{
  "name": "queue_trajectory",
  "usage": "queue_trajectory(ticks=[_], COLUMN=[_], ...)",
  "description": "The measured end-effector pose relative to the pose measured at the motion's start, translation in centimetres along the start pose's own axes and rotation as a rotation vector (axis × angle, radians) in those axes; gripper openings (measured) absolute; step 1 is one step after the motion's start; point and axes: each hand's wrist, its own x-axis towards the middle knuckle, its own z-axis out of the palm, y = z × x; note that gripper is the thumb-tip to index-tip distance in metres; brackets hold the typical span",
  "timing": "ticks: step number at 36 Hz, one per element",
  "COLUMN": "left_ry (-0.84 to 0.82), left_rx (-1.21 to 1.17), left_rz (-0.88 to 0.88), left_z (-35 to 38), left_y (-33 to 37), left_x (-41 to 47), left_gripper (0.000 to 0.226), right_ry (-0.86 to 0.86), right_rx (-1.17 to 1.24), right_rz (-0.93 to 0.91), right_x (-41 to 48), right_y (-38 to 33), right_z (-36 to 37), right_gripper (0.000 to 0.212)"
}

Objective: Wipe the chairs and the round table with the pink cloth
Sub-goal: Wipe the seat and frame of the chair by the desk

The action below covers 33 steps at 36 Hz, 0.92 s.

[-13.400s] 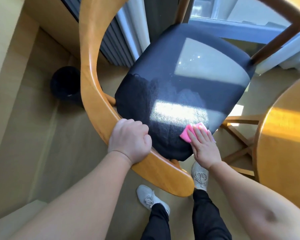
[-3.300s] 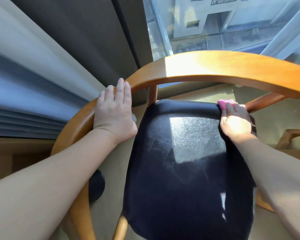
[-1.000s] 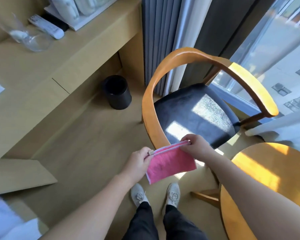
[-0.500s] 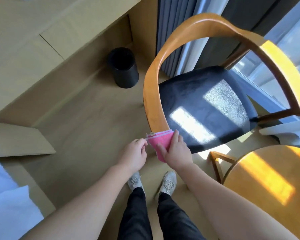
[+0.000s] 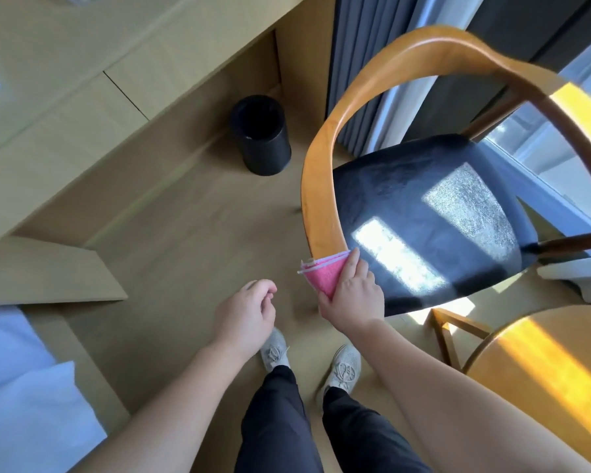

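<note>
A wooden chair (image 5: 325,172) with a curved armrest and a dark padded seat (image 5: 423,213) stands before me at the right. My right hand (image 5: 354,295) holds the folded pink cloth (image 5: 323,271) against the near end of the armrest. My left hand (image 5: 244,312) hangs free to the left of the cloth, fingers loosely curled, holding nothing. The round wooden table (image 5: 553,377) shows at the lower right, with sunlight across its top.
A black waste bin (image 5: 261,134) stands on the floor left of the chair. A long light-wood desk (image 5: 82,83) runs along the upper left. White bedding (image 5: 21,387) fills the lower left corner. Grey curtains (image 5: 362,63) and a window are behind the chair.
The cloth went from stretched between both hands to folded in my right hand. My left hand let go and drew away to the left. The cloth now sits at the armrest's end.
</note>
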Motion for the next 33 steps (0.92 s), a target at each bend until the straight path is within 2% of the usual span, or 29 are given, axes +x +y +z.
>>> queue_trajectory(ticks=[4,20,25,29,33], left_ry=[0.001,-0.08,-0.094,-0.082,-0.071], left_rx=[0.001,-0.027,-0.062,-0.077,-0.098], left_rz=[-0.014,0.127,0.146,0.171,0.201], left_z=[-0.9,-5.1,-5.7,-6.3,-6.9], left_y=[-1.0,-2.7,-3.3,-3.7,-3.9], left_x=[1.2,11.5,13.7,15.5,17.5], left_gripper=[0.021,0.022,0.029,0.023,0.023], right_ry=[0.005,0.071,0.094,0.106,0.085], right_rx=[-0.002,0.029,0.066,0.087,0.102], right_rz=[0.022,0.181,0.237,0.277,0.256], right_x=[2.0,10.2,14.1,17.1,18.1], right_y=[-1.7,-7.4,-9.3,-10.2,-10.1], right_z=[-0.8,-3.1,-4.5,-5.7,-6.3], right_gripper=[0.104,0.104,0.101,0.098,0.103])
